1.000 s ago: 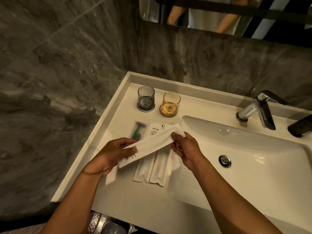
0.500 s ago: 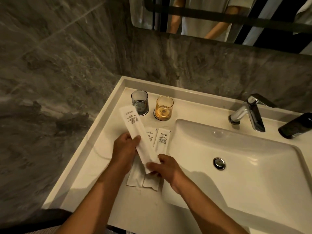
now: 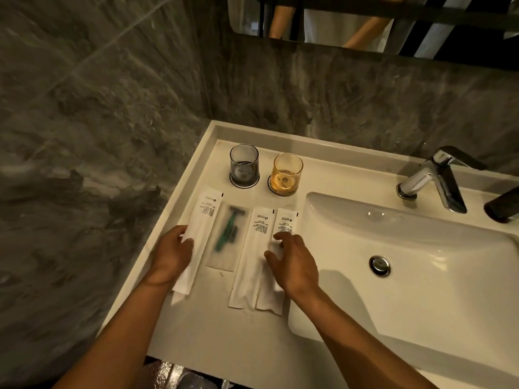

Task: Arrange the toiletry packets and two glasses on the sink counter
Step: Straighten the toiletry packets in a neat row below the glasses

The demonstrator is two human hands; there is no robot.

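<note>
Several toiletry packets lie side by side on the white sink counter (image 3: pixel 196 327). The leftmost white packet (image 3: pixel 204 220) lies flat with my left hand (image 3: pixel 172 255) resting on its lower half. Beside it sits a clear razor packet (image 3: pixel 228 237) with a green razor inside. Two more white packets (image 3: pixel 257 234) (image 3: pixel 285 221) lie to the right; my right hand (image 3: pixel 292 263) hovers over them, fingers spread, fingertips touching the rightmost one. Behind them stand a grey glass (image 3: pixel 244 165) and an amber glass (image 3: pixel 287 174), each upright on a round coaster.
The sink basin (image 3: pixel 421 276) with its drain (image 3: pixel 379 265) lies right of the packets. A chrome faucet (image 3: pixel 434 178) and a dark bottle (image 3: pixel 502 204) stand at the back right. Grey marble walls close in on the left and behind.
The white packet that both hands held in the air now lies flat at the far left of the row. My right hand has let go and moved over the two right-hand packets.
</note>
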